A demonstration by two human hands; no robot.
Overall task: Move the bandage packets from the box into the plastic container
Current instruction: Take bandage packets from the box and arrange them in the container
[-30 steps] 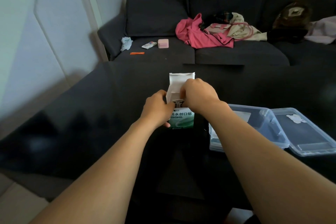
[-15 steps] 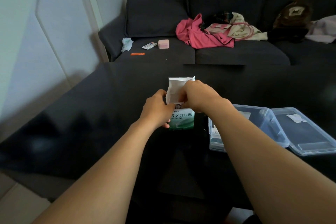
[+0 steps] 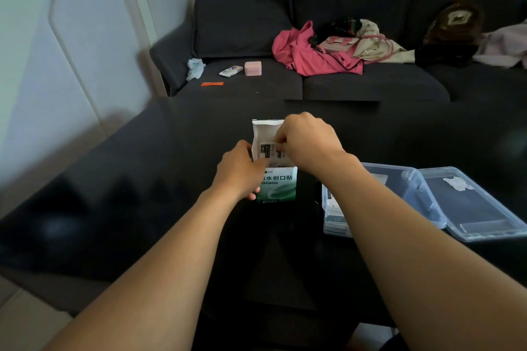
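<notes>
Standing mid-table: box (image 3: 278, 186), left hand (image 3: 239, 172) clasping its side. Right hand (image 3: 309, 142) pinching bandage packets (image 3: 271, 151) at its mouth. Plastic container (image 3: 399, 194) nearer the right edge.

The right hand (image 3: 309, 145) covers the box's (image 3: 278, 186) open top, so what its fingertips pinch there is blurred and hidden. The left hand (image 3: 238, 172) hides the box's left side. The right forearm crosses the plastic container (image 3: 399, 194), concealing most of its contents. The print on the box flap (image 3: 266, 134), above the fingers, is too small to read.
</notes>
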